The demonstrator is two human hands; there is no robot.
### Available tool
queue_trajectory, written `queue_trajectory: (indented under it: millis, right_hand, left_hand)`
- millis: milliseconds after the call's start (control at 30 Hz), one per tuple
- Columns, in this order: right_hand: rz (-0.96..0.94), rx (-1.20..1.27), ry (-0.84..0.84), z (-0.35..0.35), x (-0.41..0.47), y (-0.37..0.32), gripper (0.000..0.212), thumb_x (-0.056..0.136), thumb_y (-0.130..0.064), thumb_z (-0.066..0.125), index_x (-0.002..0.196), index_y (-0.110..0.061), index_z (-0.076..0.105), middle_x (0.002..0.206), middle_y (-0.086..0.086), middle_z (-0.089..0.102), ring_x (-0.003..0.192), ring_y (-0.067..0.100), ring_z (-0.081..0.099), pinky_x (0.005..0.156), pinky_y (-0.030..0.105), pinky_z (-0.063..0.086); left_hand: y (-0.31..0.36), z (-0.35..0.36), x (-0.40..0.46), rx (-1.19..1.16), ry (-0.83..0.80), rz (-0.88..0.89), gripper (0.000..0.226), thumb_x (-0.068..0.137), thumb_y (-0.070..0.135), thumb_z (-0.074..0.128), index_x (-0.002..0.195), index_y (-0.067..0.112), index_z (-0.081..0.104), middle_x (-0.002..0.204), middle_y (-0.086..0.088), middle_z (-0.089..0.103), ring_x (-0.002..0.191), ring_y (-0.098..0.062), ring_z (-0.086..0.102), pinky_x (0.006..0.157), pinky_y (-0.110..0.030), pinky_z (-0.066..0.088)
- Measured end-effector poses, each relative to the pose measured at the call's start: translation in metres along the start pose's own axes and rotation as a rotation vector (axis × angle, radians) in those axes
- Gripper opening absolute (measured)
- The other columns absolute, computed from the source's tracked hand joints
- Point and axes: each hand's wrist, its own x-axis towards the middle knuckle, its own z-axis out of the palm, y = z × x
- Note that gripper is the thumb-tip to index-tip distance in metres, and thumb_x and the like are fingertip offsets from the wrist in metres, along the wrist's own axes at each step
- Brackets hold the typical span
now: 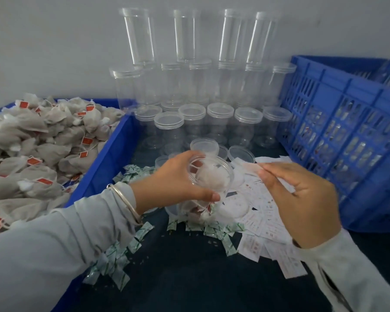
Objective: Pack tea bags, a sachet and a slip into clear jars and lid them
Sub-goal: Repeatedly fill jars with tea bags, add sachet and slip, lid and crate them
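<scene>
At far left, a blue bin [113, 154] holds a heap of tea bags [43, 140] with red tags, its near wall running diagonally toward the centre. Just right of that wall, green-and-white sachets [115, 255] lie scattered on the dark worktop [189, 278]. Centre: the left hand [178, 179] grips an open clear jar [209, 176] near its mouth, fingers and thumb curled round the rim; pale tea bags are visible inside, and the jar stands over the litter of sachets and paper. Behind it, loose lids [204, 146] rest beside rows of lidded empty jars [221, 122], stacked in tiers against the wall. Right of centre, the right hand [302, 199] pinches a paper slip [252, 168] between thumb and fingertips, its free end pointing at the jar mouth; more slips [268, 221] are spread beneath. At far right stands a perforated blue crate [347, 136]. The step in hand appears to be insertion of the slip: best done with the jar held steady and tilted toward the slip, the paper fed along the inner wall so it stays flat and readable. Room is limited by the bin wall, the jar stack and the crate; the near worktop offers the freest space.
</scene>
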Motion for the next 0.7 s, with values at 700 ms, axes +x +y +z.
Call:
queue_trajectory:
  millis: [700]
  right_hand:
    - [-0.147, -0.032, -0.415, -0.045, 0.06, -0.005, 0.035, 0.086, -0.04, 0.054, 0.094, -0.013, 0.076, 0.082, 0.0, 0.072, 0.084, 0.016, 0.061, 0.081, 0.03, 0.047]
  left_hand:
    - [0.085, 0.023, 0.014, -0.162, 0.212, 0.24, 0.072, 0.042, 0.039, 0.087, 0.108, 0.042, 0.057, 0.102, 0.028, 0.064, 0.094, 0.009, 0.062, 0.07, -0.002, 0.044]
